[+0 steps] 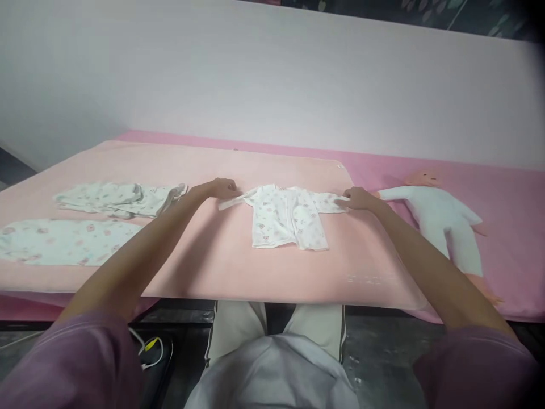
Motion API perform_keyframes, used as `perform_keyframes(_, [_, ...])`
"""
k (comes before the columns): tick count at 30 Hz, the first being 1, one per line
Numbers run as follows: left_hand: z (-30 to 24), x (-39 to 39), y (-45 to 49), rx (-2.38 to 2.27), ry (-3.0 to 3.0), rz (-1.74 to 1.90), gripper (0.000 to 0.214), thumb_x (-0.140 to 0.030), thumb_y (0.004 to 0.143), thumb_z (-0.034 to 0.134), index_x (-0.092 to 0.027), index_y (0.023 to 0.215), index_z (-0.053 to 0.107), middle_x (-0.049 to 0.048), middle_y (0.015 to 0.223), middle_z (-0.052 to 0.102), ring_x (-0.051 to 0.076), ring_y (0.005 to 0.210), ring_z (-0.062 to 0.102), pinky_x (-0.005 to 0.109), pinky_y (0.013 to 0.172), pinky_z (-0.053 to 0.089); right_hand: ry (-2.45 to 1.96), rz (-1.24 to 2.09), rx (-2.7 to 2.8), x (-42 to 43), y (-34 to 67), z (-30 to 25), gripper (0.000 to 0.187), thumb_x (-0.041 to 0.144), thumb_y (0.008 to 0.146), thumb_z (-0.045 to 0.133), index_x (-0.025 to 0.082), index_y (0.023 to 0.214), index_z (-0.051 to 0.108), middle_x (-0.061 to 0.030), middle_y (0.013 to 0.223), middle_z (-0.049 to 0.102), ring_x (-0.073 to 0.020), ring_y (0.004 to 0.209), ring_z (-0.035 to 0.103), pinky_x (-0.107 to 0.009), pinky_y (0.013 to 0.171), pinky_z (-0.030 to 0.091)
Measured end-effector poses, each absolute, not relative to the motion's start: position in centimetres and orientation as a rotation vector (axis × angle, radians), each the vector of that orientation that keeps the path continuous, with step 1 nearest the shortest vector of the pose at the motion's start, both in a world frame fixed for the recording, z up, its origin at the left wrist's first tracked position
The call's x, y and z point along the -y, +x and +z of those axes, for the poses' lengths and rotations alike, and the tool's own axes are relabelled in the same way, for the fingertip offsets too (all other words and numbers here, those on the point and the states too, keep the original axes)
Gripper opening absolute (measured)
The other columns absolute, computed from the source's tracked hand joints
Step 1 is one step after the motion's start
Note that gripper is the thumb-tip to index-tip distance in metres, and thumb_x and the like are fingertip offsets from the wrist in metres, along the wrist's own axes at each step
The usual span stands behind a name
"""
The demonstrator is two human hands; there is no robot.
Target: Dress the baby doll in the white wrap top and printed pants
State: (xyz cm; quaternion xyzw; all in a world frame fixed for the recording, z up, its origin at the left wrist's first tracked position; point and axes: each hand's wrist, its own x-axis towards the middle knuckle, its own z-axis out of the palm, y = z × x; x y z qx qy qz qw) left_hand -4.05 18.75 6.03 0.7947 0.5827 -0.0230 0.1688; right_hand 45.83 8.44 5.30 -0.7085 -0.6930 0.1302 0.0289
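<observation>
A small white printed baby shirt (288,216) lies flat on the pink blanket (221,255), its sleeves stretched out to both sides. My left hand (220,188) is closed on the end of the shirt's left sleeve. My right hand (360,199) pinches the end of the right sleeve. Both my arms reach forward over the blanket in purple sleeves.
Two more printed baby garments lie at the left, one rumpled (121,198) and one flat (63,241) nearer me. A doll in a white suit (443,218) lies at the right on the darker pink sheet (511,227). A pale wall rises behind. Cables lie on the floor below.
</observation>
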Motion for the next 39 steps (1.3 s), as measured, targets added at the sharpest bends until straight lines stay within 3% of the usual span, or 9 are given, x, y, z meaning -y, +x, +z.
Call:
perform_keyframes(3, [5.5, -18.6, -7.2, -1.547, 2.208, -0.114, 0.074, -0.083, 0.074, 0.059, -0.022, 0.111, 0.078, 0.0141, 0.121, 0.079, 0.032, 0.104, 0.073, 0.034, 0.085, 0.053, -2.018, 0.552, 2.037, -7.3, 49.3, 3.5, 0.051, 0.073, 0.092, 0.062, 0.023, 0.09, 0.063, -0.0066, 0.096, 0.071, -0.0246, 0.086, 0.063, -0.035, 0.076, 0.047])
perform_keyframes(6, [5.4, -18.1, -8.4, -1.432, 2.189, -0.146, 0.068, -0.084, 0.074, 0.062, -0.024, 0.102, 0.077, 0.0122, 0.106, 0.078, 0.03, 0.093, 0.071, 0.035, 0.078, 0.051, -1.905, 0.629, 1.805, -6.6, 50.7, 2.4, 0.057, 0.079, 0.094, 0.059, 0.025, 0.112, 0.065, -0.0044, 0.101, 0.072, -0.024, 0.091, 0.064, -0.034, 0.079, 0.05])
perform_keyframes(11, [4.7, -18.6, -8.8, -1.448, 2.192, -0.139, 0.061, -0.082, 0.075, 0.064, -0.023, 0.091, 0.07, 0.0109, 0.098, 0.074, 0.026, 0.082, 0.066, 0.034, 0.072, 0.045, -1.945, 0.721, 1.659, -6.1, 49.9, 1.2, 0.058, 0.075, 0.092, 0.067, 0.026, 0.123, 0.071, -0.0094, 0.118, 0.076, -0.0292, 0.101, 0.07, -0.038, 0.086, 0.053])
perform_keyframes(16, [5.4, -21.2, -10.0, -1.493, 2.003, 0.131, 0.054, -0.077, 0.073, 0.07, -0.023, 0.077, 0.069, 0.0088, 0.078, 0.068, 0.025, 0.073, 0.063, 0.036, 0.072, 0.048, -2.04, 0.369, 1.435, -7.6, 50.9, 0.4, 0.042, 0.061, 0.092, 0.069, 0.022, 0.108, 0.072, -0.0112, 0.105, 0.078, -0.03, 0.093, 0.069, -0.041, 0.083, 0.051])
perform_keyframes(21, [5.3, -22.9, -9.1, -1.664, 1.956, 0.291, 0.052, -0.072, 0.065, 0.078, -0.024, 0.084, 0.077, 0.0081, 0.076, 0.069, 0.026, 0.074, 0.065, 0.036, 0.072, 0.05, -2.09, 0.164, 1.547, -8.9, 52.1, -0.7, 0.033, 0.055, 0.093, 0.063, 0.022, 0.096, 0.068, -0.0104, 0.094, 0.074, -0.0308, 0.093, 0.066, -0.042, 0.086, 0.049])
perform_keyframes(25, [4.9, -23.2, -8.6, -1.696, 1.909, 0.167, 0.052, -0.069, 0.062, 0.083, -0.022, 0.084, 0.077, 0.0112, 0.084, 0.075, 0.029, 0.08, 0.07, 0.038, 0.078, 0.054, -1.936, -0.179, 1.707, -7.7, 49.6, -1.5, 0.036, 0.042, 0.095, 0.056, 0.017, 0.119, 0.065, -0.018, 0.114, 0.071, -0.0363, 0.111, 0.062, -0.051, 0.102, 0.046])
perform_keyframes(28, [5.7, -23.4, -9.0, -1.499, 1.756, 0.117, 0.061, -0.077, 0.071, 0.075, -0.022, 0.096, 0.081, 0.0159, 0.097, 0.08, 0.031, 0.088, 0.075, 0.039, 0.082, 0.059, -1.719, -0.222, 1.814, -6.0, 45.2, -0.8, 0.039, 0.041, 0.099, 0.054, 0.018, 0.129, 0.062, -0.019, 0.128, 0.067, -0.0371, 0.12, 0.058, -0.053, 0.108, 0.044])
perform_keyframes(33, [7.2, -23.3, -8.0, -1.25, 1.473, -0.07, 0.077, -0.082, 0.086, 0.048, -0.019, 0.113, 0.084, 0.0261, 0.125, 0.079, 0.036, 0.107, 0.078, 0.043, 0.089, 0.062, -1.49, 0.25, 2.063, -3.5, 35.8, 1.6, 0.028, 0.049, 0.107, 0.053, 0.024, 0.107, 0.066, -0.0104, 0.113, 0.073, -0.0295, 0.107, 0.063, -0.044, 0.095, 0.048])
perform_keyframes(39, [6.7, -23.1, -5.7, -1.251, 1.521, -0.04, 0.035, -0.05, 0.075, 0.063, -0.021, 0.084, 0.081, 0.023, 0.113, 0.082, 0.036, 0.1, 0.078, 0.045, 0.086, 0.062, -1.925, 0.456, 2.11, -2.9, 26.8, 1.6, 0.05, 0.072, 0.101, 0.056, 0.024, 0.085, 0.055, -0.0112, 0.089, 0.071, -0.0314, 0.086, 0.065, -0.041, 0.076, 0.044])
